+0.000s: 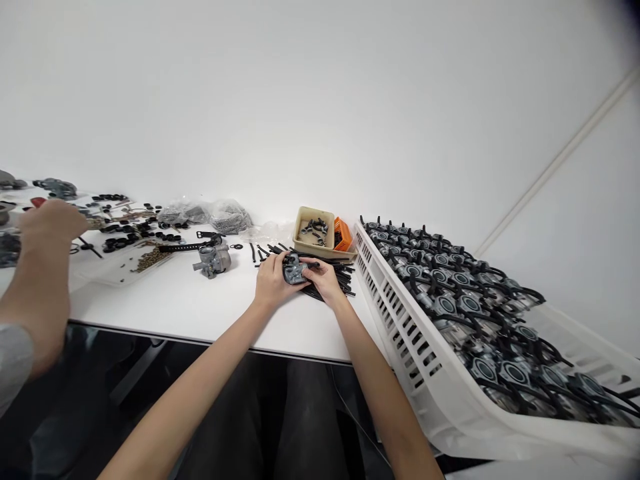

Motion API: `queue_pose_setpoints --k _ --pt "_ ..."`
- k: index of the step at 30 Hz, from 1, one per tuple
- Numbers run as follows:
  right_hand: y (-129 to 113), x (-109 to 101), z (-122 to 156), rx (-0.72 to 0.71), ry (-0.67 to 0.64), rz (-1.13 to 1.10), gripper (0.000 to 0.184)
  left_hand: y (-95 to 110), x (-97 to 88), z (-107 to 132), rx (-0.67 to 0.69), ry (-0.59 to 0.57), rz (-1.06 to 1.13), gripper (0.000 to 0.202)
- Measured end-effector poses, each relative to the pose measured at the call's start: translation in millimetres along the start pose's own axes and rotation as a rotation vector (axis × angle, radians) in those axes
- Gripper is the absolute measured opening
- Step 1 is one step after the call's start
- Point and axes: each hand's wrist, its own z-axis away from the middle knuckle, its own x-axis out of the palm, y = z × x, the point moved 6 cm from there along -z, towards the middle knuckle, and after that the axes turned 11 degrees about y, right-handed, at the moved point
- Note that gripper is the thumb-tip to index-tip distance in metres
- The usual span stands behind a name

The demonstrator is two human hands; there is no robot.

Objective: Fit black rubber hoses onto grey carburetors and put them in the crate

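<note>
Just above the table, my left hand [273, 280] is wrapped round a grey metal carburetor [293, 270]. On its right side my right hand [326, 281] pinches a short black hose [313, 265] against the carburetor; whether the hose is fitted onto it I cannot tell. Loose black hoses [345, 279] lie in a pile behind and beside my right hand. To the left of my hands another carburetor [213, 260] stands on the table, with a black strap-like piece [180, 247] beside it.
A white crate [400, 327] full of carburetors with hoses stands at right. Behind my hands are a beige tub [314, 249] of small clips and an orange basket [344, 233]. Brass parts [150, 260] lie in a clear tray. A co-worker's hand [53, 223] is at far left.
</note>
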Motion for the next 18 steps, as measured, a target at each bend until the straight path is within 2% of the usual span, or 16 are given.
queue_pose_setpoints --k 6,15,18 --pt "2.8 0.0 -1.3 0.029 0.027 -0.037 0.034 0.7 1.7 1.4 0.017 -0.003 -0.019 0.077" --pt "-5.5 5.2 3.9 0.152 -0.019 -0.154 0.039 -2.5 -2.4 -2.5 -0.101 0.008 0.01 0.077" --pt "-6.0 5.3 4.2 0.15 -0.01 -0.19 0.033 -2.6 -3.0 -2.8 -0.107 0.013 0.012 0.079"
